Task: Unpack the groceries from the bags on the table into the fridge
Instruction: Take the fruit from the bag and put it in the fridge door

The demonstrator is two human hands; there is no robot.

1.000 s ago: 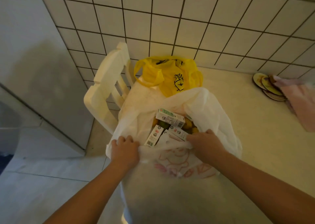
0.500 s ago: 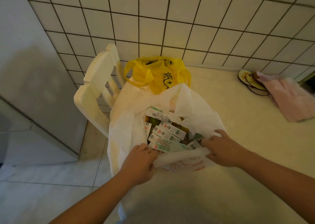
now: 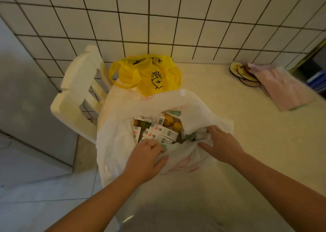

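A white plastic bag (image 3: 114,143) stands open on the cream table (image 3: 255,143), at its left edge. Inside lie several small white cartons (image 3: 159,133) and some yellow and green fruit (image 3: 168,120). My left hand (image 3: 146,158) grips the bag's near rim, thumb over the plastic and fingers curled inside. My right hand (image 3: 221,143) holds the rim on the right, fingers spread over the crumpled plastic. A yellow plastic bag (image 3: 146,74) sits behind the white one, against the tiled wall.
A white chair (image 3: 77,94) stands at the table's left edge by the wall. A grey fridge side (image 3: 26,99) fills the left. Round coasters (image 3: 244,73) and a pink cloth (image 3: 282,88) lie at the back right of the table.
Both hands have pulled the white bag's mouth wider, so more cartons and fruit show. My right hand moved right along the rim, and the view tilted down and closer.
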